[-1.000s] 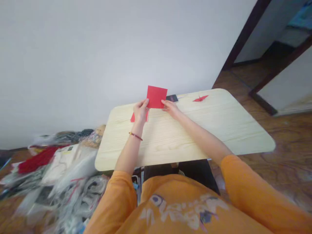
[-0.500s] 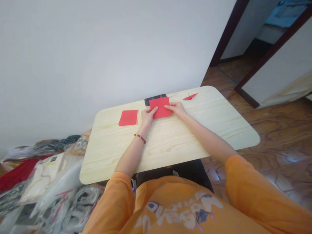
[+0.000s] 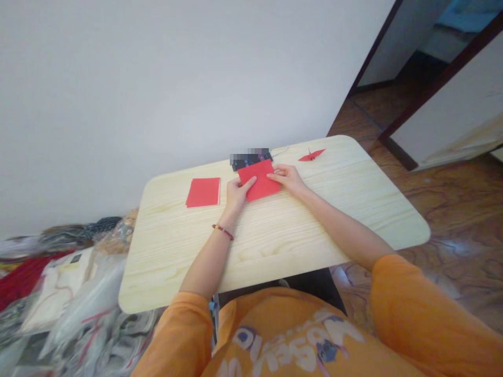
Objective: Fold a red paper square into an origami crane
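Head view shows the held red paper (image 3: 263, 181), plain and seemingly square.

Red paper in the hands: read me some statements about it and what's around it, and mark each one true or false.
1. The left hand and right hand both hold the red paper. True.
2. The red stack lies to the right of the held paper. False: it lies to the left.
3. A folded red bird lies on the table. True.
4. The beaded bracelet is on the right wrist. False: it is on the left.
5. The sleeves are blue. False: they are orange.
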`<state>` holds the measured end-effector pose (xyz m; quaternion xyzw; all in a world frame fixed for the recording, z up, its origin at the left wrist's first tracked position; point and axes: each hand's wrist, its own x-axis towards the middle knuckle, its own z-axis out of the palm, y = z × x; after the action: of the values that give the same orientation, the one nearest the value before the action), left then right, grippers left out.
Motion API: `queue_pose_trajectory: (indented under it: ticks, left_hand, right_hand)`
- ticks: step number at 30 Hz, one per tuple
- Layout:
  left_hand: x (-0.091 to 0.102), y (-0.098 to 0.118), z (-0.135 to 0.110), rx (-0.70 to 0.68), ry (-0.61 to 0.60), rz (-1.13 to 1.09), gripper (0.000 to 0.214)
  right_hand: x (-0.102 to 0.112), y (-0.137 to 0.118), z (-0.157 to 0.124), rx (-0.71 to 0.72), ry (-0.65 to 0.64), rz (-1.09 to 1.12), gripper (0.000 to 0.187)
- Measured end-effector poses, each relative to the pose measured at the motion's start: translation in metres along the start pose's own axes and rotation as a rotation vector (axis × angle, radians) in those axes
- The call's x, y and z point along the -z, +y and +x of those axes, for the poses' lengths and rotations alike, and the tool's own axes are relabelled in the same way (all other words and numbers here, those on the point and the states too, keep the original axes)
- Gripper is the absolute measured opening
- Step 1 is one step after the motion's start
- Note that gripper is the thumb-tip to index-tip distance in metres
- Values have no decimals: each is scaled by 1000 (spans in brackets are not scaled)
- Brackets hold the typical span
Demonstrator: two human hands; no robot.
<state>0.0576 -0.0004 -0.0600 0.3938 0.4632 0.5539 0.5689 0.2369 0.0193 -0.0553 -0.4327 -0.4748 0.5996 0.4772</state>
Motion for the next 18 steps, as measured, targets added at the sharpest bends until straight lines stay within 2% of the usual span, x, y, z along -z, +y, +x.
queue_pose_trajectory:
  ticks: [2,4,11,15,18]
  left_hand:
    - [0,-1,1,-17,17,-19,46]
    - [-1,-2,2,-31,34,-35,46]
    - [-3,3,3,-77,69,-38,48]
    - [-2,5,4,-81,64,-30,48]
    - [-2,4,4,-77,57,-25,48]
  right_hand:
    - [-1,-2,-3,34,-9,38,63]
    - [-3,-4,-6,80,-43,28,69]
    - [-1,-3,-6,238,-185,-89,28]
    - [-1,-1,-5,169,-229,-77,28]
    - [-1,-2,-6,121,-197,-97,28]
